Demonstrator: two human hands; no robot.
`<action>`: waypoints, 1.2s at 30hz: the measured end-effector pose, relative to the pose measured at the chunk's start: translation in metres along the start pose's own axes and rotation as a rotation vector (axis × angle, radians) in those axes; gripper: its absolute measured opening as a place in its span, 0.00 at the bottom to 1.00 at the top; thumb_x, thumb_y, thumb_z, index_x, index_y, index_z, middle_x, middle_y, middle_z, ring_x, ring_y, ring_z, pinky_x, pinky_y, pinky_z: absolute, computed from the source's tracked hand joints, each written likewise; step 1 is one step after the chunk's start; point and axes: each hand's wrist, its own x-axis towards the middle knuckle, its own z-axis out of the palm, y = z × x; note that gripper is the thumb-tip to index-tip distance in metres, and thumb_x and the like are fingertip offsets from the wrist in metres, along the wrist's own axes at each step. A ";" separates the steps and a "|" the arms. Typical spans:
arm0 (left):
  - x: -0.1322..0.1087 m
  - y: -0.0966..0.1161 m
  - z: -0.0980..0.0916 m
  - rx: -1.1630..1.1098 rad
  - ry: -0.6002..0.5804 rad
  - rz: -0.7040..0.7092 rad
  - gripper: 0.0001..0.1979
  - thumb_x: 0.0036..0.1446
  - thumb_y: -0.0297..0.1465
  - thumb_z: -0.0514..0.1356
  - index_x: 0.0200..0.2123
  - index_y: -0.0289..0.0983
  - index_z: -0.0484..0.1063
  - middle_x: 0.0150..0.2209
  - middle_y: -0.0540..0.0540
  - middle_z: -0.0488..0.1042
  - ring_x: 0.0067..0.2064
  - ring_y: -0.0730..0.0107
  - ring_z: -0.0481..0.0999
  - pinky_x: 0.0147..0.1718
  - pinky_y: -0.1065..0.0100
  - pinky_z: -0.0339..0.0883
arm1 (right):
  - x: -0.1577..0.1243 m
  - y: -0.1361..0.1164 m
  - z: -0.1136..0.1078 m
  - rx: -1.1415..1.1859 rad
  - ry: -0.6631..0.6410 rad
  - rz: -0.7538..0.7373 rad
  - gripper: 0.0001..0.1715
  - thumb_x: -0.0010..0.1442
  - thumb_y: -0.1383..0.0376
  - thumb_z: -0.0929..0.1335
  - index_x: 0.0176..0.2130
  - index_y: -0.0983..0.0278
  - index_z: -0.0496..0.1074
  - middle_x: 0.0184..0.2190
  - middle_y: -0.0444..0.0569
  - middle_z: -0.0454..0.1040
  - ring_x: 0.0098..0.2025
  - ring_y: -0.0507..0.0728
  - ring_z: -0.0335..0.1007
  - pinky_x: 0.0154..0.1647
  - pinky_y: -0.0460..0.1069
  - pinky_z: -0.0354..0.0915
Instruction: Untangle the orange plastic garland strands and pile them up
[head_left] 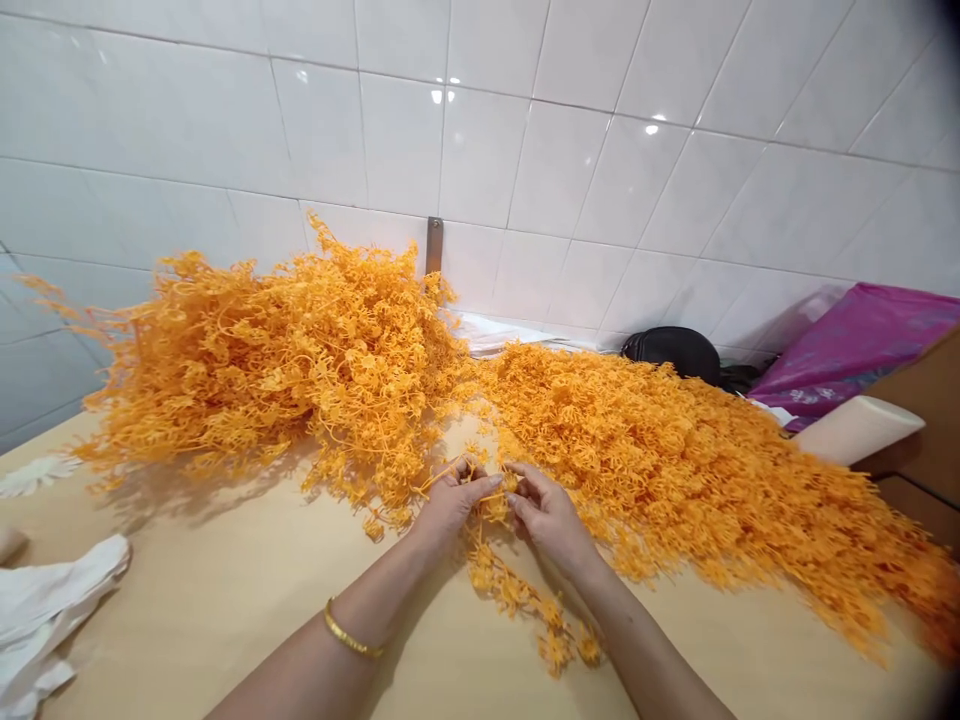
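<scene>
My left hand (452,505) and my right hand (550,515) meet at the middle of a pale wooden table (225,610). Both pinch an orange plastic flower sprig (517,590) that trails toward me between my wrists. A gold bangle (349,635) sits on my left forearm. A tall tangled heap of orange sprigs (277,360) rises to the left of my hands. A flatter spread of orange sprigs (697,470) stretches to the right.
A white tiled wall (525,150) backs the table. White cloth (45,610) lies at the left edge. A black object (671,352), a magenta plastic bag (855,345), a white roll (859,428) and a brown box (926,420) crowd the far right.
</scene>
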 end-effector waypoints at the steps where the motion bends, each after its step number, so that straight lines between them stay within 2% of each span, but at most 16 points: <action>1: 0.000 0.000 0.001 -0.028 -0.004 -0.005 0.12 0.36 0.30 0.65 0.23 0.34 0.63 0.19 0.53 0.66 0.21 0.79 0.65 0.22 0.75 0.58 | 0.001 -0.003 0.001 -0.078 -0.002 -0.077 0.19 0.49 0.68 0.61 0.43 0.62 0.66 0.20 0.41 0.62 0.21 0.50 0.58 0.22 0.45 0.57; 4: 0.000 0.002 0.003 -0.144 -0.010 -0.027 0.14 0.37 0.32 0.65 0.27 0.35 0.64 0.23 0.50 0.69 0.25 0.73 0.70 0.26 0.71 0.62 | 0.003 -0.010 0.005 -0.280 -0.041 -0.266 0.23 0.49 0.73 0.58 0.43 0.60 0.68 0.28 0.46 0.67 0.31 0.53 0.62 0.33 0.48 0.59; 6: 0.002 0.004 0.003 -0.201 0.035 -0.032 0.13 0.38 0.33 0.64 0.26 0.35 0.63 0.23 0.50 0.69 0.25 0.73 0.70 0.27 0.71 0.63 | 0.004 -0.011 0.007 -0.334 -0.065 -0.316 0.26 0.48 0.75 0.57 0.45 0.59 0.67 0.32 0.47 0.68 0.35 0.55 0.62 0.37 0.49 0.59; 10: 0.006 0.007 -0.002 -0.239 0.135 -0.091 0.12 0.36 0.29 0.65 0.23 0.34 0.63 0.21 0.52 0.68 0.23 0.76 0.69 0.26 0.73 0.63 | 0.005 -0.006 0.009 -0.333 -0.124 -0.328 0.30 0.49 0.76 0.56 0.49 0.58 0.64 0.32 0.48 0.65 0.34 0.54 0.61 0.36 0.48 0.59; 13: 0.009 0.007 -0.005 -0.227 0.129 -0.146 0.11 0.34 0.27 0.65 0.23 0.34 0.65 0.21 0.51 0.68 0.24 0.76 0.69 0.26 0.72 0.63 | 0.005 -0.002 0.008 -0.225 -0.140 -0.312 0.26 0.51 0.74 0.57 0.46 0.58 0.67 0.29 0.47 0.64 0.31 0.53 0.61 0.33 0.48 0.60; 15: 0.010 0.008 -0.007 -0.199 0.105 -0.170 0.09 0.36 0.28 0.64 0.25 0.33 0.67 0.20 0.50 0.68 0.23 0.75 0.69 0.25 0.72 0.62 | 0.005 0.000 0.005 -0.080 -0.109 -0.264 0.21 0.53 0.70 0.58 0.44 0.58 0.69 0.29 0.47 0.65 0.31 0.53 0.62 0.33 0.48 0.60; 17: 0.009 0.009 -0.008 -0.173 0.052 -0.169 0.08 0.39 0.28 0.62 0.27 0.32 0.69 0.20 0.50 0.68 0.23 0.76 0.68 0.24 0.73 0.61 | 0.007 0.002 0.000 0.090 -0.019 -0.178 0.16 0.54 0.66 0.60 0.42 0.59 0.69 0.31 0.47 0.66 0.31 0.53 0.62 0.31 0.48 0.60; 19: 0.007 0.011 -0.007 -0.153 -0.033 -0.163 0.08 0.40 0.28 0.61 0.27 0.32 0.70 0.18 0.50 0.66 0.22 0.77 0.66 0.23 0.75 0.59 | 0.010 0.005 -0.006 0.221 0.091 -0.090 0.15 0.54 0.62 0.61 0.42 0.60 0.68 0.32 0.47 0.67 0.31 0.53 0.62 0.30 0.47 0.60; 21: 0.005 0.012 -0.006 -0.114 -0.106 -0.180 0.06 0.40 0.28 0.60 0.25 0.31 0.70 0.15 0.51 0.64 0.20 0.79 0.63 0.21 0.76 0.56 | 0.013 0.007 -0.011 0.296 0.133 -0.017 0.16 0.53 0.59 0.63 0.41 0.62 0.68 0.32 0.48 0.68 0.31 0.52 0.63 0.31 0.47 0.59; 23: 0.002 0.012 -0.005 -0.044 -0.145 -0.213 0.05 0.40 0.29 0.60 0.20 0.32 0.68 0.14 0.51 0.62 0.17 0.80 0.59 0.18 0.76 0.52 | 0.014 0.008 -0.012 0.347 0.086 0.045 0.18 0.52 0.57 0.64 0.41 0.63 0.67 0.34 0.48 0.68 0.31 0.52 0.64 0.32 0.47 0.59; 25: 0.000 0.011 -0.004 0.043 -0.174 -0.238 0.08 0.40 0.29 0.59 0.15 0.33 0.65 0.13 0.51 0.61 0.16 0.81 0.57 0.17 0.75 0.49 | 0.013 0.005 -0.010 0.379 -0.016 0.066 0.17 0.51 0.56 0.65 0.39 0.64 0.68 0.33 0.48 0.69 0.31 0.52 0.65 0.32 0.47 0.59; 28: 0.000 0.009 -0.005 0.131 -0.226 -0.233 0.12 0.41 0.30 0.59 0.13 0.33 0.63 0.13 0.51 0.61 0.16 0.81 0.57 0.17 0.75 0.49 | 0.009 0.002 -0.003 0.368 -0.146 -0.002 0.13 0.52 0.57 0.65 0.34 0.64 0.68 0.26 0.45 0.69 0.28 0.51 0.65 0.32 0.47 0.60; 30: 0.001 0.009 -0.006 0.118 -0.224 -0.225 0.10 0.41 0.31 0.60 0.15 0.33 0.63 0.13 0.51 0.62 0.16 0.81 0.58 0.17 0.75 0.49 | 0.009 0.003 -0.002 0.295 -0.092 -0.052 0.12 0.52 0.58 0.64 0.29 0.65 0.66 0.22 0.43 0.67 0.25 0.50 0.63 0.29 0.46 0.59; 33: 0.002 0.008 -0.006 0.048 -0.194 -0.230 0.08 0.41 0.32 0.61 0.21 0.35 0.64 0.14 0.52 0.64 0.16 0.80 0.59 0.16 0.76 0.49 | 0.010 0.007 -0.005 0.140 0.096 -0.072 0.14 0.52 0.58 0.65 0.23 0.64 0.62 0.19 0.41 0.62 0.22 0.48 0.58 0.22 0.44 0.55; 36: 0.003 0.007 -0.005 0.053 -0.188 -0.228 0.08 0.41 0.31 0.61 0.22 0.35 0.63 0.14 0.52 0.64 0.16 0.81 0.59 0.16 0.77 0.49 | 0.009 0.009 -0.006 0.081 0.170 -0.057 0.15 0.53 0.57 0.63 0.22 0.64 0.59 0.17 0.40 0.60 0.21 0.48 0.57 0.19 0.43 0.53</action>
